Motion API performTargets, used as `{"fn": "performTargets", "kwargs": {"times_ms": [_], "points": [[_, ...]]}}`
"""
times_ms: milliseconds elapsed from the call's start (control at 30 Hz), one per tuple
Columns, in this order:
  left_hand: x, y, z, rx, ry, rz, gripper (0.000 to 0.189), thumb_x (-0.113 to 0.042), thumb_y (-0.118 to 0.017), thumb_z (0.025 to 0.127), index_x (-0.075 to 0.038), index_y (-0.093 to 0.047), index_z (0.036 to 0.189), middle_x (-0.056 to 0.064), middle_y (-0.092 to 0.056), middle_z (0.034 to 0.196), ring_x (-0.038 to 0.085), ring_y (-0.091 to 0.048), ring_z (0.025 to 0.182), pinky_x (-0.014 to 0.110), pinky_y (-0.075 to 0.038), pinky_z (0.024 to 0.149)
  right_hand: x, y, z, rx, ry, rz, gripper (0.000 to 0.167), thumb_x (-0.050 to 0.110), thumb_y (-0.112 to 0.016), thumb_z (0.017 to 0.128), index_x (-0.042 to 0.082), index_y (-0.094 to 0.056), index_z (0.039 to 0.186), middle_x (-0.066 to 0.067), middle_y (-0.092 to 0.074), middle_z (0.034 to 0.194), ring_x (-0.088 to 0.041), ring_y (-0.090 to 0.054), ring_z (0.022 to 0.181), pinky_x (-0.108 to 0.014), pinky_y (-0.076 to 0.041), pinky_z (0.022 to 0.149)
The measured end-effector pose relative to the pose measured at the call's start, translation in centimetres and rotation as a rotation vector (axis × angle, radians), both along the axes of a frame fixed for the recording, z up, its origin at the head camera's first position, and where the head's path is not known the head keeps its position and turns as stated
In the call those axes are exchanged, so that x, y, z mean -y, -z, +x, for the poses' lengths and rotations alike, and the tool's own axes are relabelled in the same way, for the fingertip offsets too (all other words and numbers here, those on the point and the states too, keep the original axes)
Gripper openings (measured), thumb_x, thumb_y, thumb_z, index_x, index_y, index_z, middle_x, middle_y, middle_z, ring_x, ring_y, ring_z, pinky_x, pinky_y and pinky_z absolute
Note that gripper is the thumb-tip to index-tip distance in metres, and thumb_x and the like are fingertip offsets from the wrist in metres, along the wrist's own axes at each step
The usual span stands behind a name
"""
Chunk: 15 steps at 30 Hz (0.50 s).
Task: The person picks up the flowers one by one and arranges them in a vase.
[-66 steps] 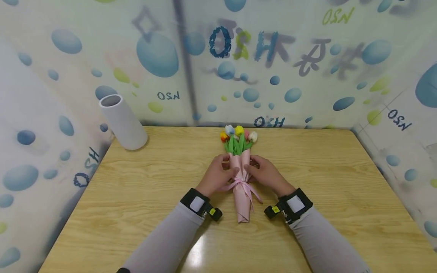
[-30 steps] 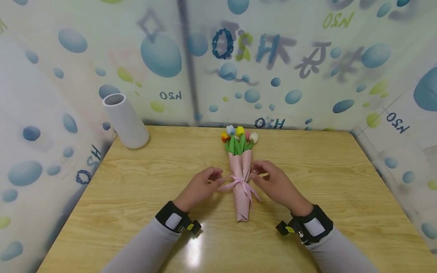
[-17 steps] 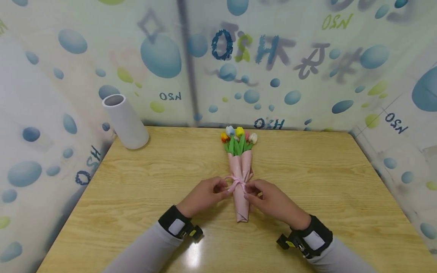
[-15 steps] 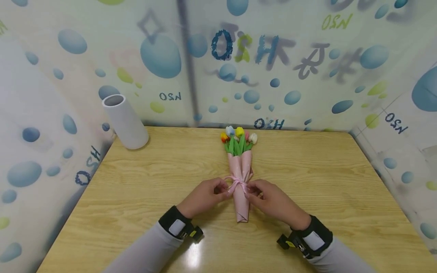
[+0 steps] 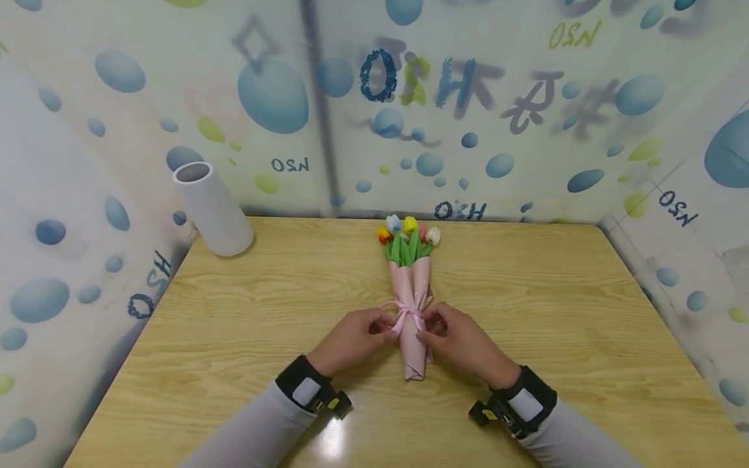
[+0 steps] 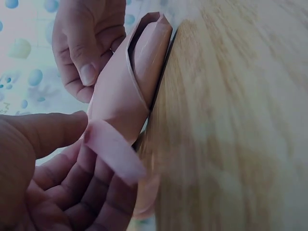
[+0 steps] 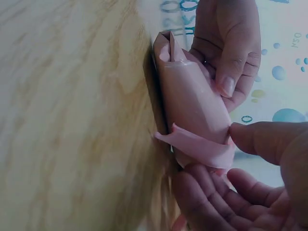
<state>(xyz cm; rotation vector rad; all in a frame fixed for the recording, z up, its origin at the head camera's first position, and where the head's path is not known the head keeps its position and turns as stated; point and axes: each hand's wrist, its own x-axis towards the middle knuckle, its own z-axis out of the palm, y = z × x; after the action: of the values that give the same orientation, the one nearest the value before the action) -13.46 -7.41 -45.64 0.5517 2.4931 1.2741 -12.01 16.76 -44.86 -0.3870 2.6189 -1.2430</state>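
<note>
A bouquet of tulips (image 5: 411, 225) in several colours lies on the table, flowers toward the back wall. Its pink wrapping paper (image 5: 414, 361) is tied at the middle with a pink ribbon (image 5: 407, 312) in a bow. My left hand (image 5: 354, 341) pinches the bow's left side between thumb and index finger; in the left wrist view a ribbon end (image 6: 118, 153) hangs from that pinch. From the other side my right hand (image 5: 465, 341) pinches the bow, its thumb at the ribbon strip (image 7: 199, 148) in the right wrist view and the other fingers curled below.
A tall white vase (image 5: 213, 208) stands at the table's back left corner. The wooden table (image 5: 556, 292) reaches to a back wall (image 5: 497, 84) patterned with blue and green drops, and similar walls close in both sides.
Both hands let go of the upper wrapping, drew back toward me and then closed in on the bow. Over the last half second they have hardly moved. The bouquet stays in place.
</note>
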Motion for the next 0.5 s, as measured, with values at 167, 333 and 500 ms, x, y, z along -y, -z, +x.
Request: {"fn": "performTargets", "kwargs": {"times_ms": [167,333,500], "points": [[-0.09,0.18,0.0,-0.012,-0.004,0.012,0.011,-0.02,-0.073,0.096,-0.012,-0.076,0.104,-0.004,-0.071,0.086,0.006,-0.062,0.079,0.023,-0.051,0.072,0.0,0.32,-0.07,0.019,0.037,-0.026,0.017,0.02,-0.074,0.097,0.011,-0.066,0.109,0.001,-0.069,0.093,-0.009,-0.062,0.082,-0.022,-0.052,0.068],[-0.15,0.38,-0.05,-0.026,0.004,0.019,0.009,-0.018,-0.073,0.096,-0.012,-0.076,0.101,-0.005,-0.07,0.083,0.006,-0.06,0.075,0.022,-0.05,0.067,0.05,0.63,-0.24,0.038,0.06,-0.031,0.012,0.018,-0.073,0.098,0.011,-0.068,0.106,0.0,-0.07,0.093,-0.01,-0.062,0.082,-0.022,-0.05,0.067],[-0.15,0.28,0.02,-0.026,-0.009,0.012,0.008,-0.023,-0.073,0.098,-0.016,-0.077,0.099,-0.008,-0.067,0.082,0.006,-0.058,0.074,0.022,-0.049,0.066,0.22,0.9,-0.36,0.034,0.1,-0.015,0.008,0.018,-0.074,0.097,0.014,-0.069,0.102,0.001,-0.069,0.096,-0.012,-0.061,0.089,-0.023,-0.05,0.074]]}}
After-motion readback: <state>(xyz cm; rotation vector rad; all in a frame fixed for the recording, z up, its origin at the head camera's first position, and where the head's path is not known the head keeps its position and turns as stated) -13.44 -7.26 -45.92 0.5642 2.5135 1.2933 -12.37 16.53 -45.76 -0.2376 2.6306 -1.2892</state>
